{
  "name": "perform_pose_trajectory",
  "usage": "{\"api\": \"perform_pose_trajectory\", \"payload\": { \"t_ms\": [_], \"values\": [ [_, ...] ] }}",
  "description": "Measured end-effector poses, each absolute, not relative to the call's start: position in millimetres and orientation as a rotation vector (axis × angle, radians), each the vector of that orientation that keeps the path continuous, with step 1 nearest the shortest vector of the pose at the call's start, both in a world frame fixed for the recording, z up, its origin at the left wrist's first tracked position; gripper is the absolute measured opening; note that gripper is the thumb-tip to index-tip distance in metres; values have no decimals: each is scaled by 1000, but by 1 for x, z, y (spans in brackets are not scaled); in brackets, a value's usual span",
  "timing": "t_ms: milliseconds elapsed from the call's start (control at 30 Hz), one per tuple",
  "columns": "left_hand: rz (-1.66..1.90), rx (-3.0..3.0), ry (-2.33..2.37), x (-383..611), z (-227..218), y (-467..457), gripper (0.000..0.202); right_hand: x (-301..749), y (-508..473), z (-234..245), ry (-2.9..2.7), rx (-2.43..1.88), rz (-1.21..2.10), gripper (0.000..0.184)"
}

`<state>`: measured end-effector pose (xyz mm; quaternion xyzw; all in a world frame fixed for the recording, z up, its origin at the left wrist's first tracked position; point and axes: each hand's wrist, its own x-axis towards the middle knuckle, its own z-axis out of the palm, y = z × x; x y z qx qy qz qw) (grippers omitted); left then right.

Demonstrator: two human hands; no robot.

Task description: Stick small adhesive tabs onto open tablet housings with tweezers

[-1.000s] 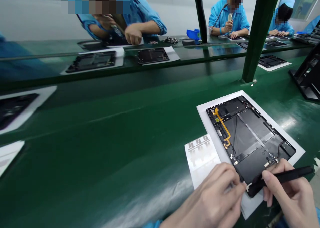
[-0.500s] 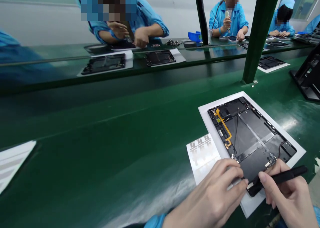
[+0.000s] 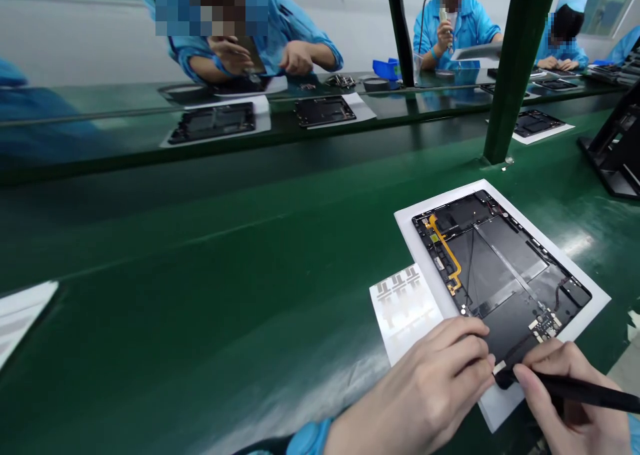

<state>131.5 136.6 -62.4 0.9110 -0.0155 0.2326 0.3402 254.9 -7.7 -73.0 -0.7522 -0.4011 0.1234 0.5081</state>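
Observation:
An opened black tablet housing (image 3: 495,275) lies on a white sheet (image 3: 430,242), with an orange flex cable (image 3: 444,252) at its upper left. My left hand (image 3: 425,392) curls over the housing's lower edge, next to a small white tab (image 3: 499,367). My right hand (image 3: 570,398) holds a black pen-shaped tool (image 3: 585,392), and the tool's tip is hidden against a black part (image 3: 506,377) at the housing's lower corner. A small circuit board (image 3: 543,326) sits just above my right hand. A printed label sheet (image 3: 405,308) lies beside the white sheet.
A green metal post (image 3: 520,68) rises from the green bench (image 3: 200,315). Past it, several co-workers in blue smocks (image 3: 457,25) work at similar tablets. A blue bin (image 3: 386,68) stands across the bench, and a black rack (image 3: 613,155) stands at right.
My right hand has moved down and right, uncovering the small circuit board. The tool's handle has swung from pointing up-right to down-right. My left hand has shifted slightly.

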Motion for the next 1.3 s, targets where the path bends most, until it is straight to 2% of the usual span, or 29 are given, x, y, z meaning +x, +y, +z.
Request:
{"api": "perform_pose_trajectory", "payload": {
  "t_ms": [500,700,867,1067,1300],
  "values": [
    [634,2398,-39,134,-61,136,23,253,-7,-72,-893,-1712,404,24],
    [673,2412,-135,134,-60,140,21,270,-4,-61,-895,-1622,596,24],
    [658,2419,-179,132,-60,141,20,295,1,-56,-1201,-1596,741,27],
    [629,2396,-178,131,-60,139,19,299,2,-58,-1399,-1608,699,11],
    [615,2344,-203,131,-62,140,19,296,2,-58,-1463,-1659,655,8]
  ]
}}
